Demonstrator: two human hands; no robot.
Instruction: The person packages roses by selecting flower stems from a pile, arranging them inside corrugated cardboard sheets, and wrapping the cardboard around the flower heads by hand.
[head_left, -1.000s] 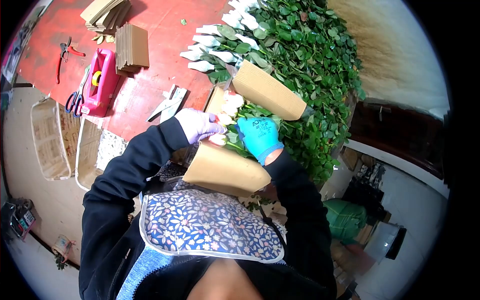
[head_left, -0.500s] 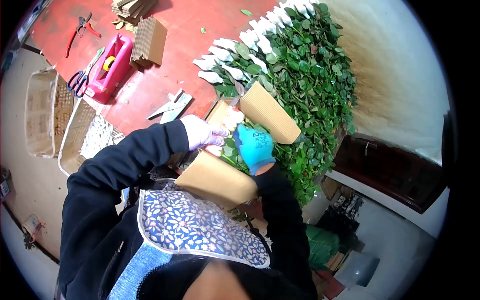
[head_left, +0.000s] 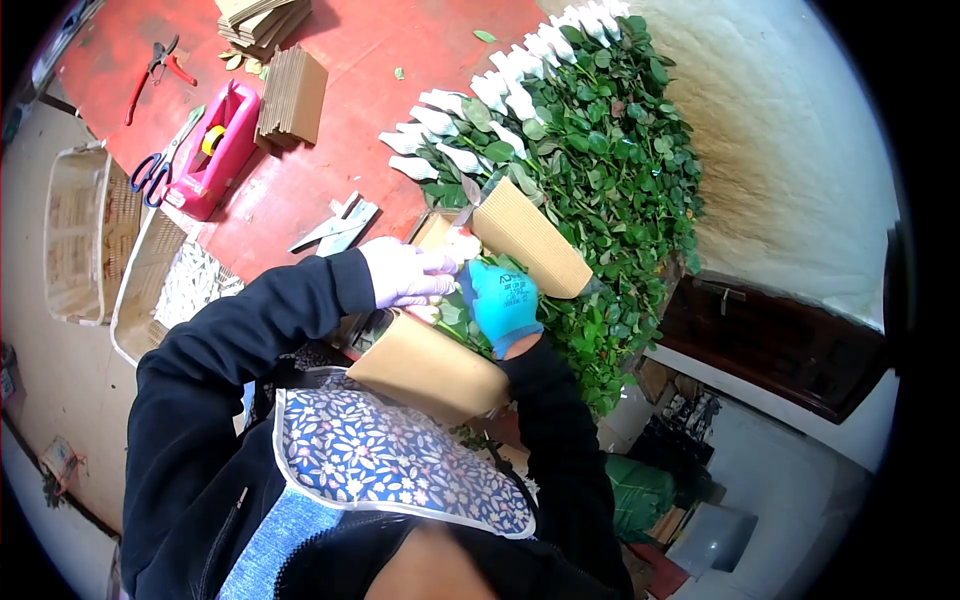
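My left hand point(head_left: 407, 272), in a pale lavender glove, reaches in from the left with its fingers bent against rose heads point(head_left: 460, 246) that are white and pinkish. My right hand point(head_left: 503, 303), in a blue printed glove, is closed around green rose stems point(head_left: 456, 318) just below the heads; its fingertips are partly hidden. Both hands work between two raised flaps of corrugated cardboard: a far flap point(head_left: 532, 238) and a near flap point(head_left: 430, 366). Beyond them lies a large pile of leafy rose stems point(head_left: 610, 170) with white-sleeved buds point(head_left: 435, 122).
On the red table point(head_left: 380, 40) lie a pink tape dispenser point(head_left: 215, 150), scissors point(head_left: 165, 165), red-handled pruners point(head_left: 158, 75), a metal tool point(head_left: 338, 225) and stacked cardboard pieces point(head_left: 292, 98). Plastic baskets point(head_left: 75, 235) stand at left, one holding white pieces point(head_left: 200, 290).
The view has shifted slightly. My left fingers have closed in further over the rose heads, covering more of them. My right hand keeps its grip on the stems.
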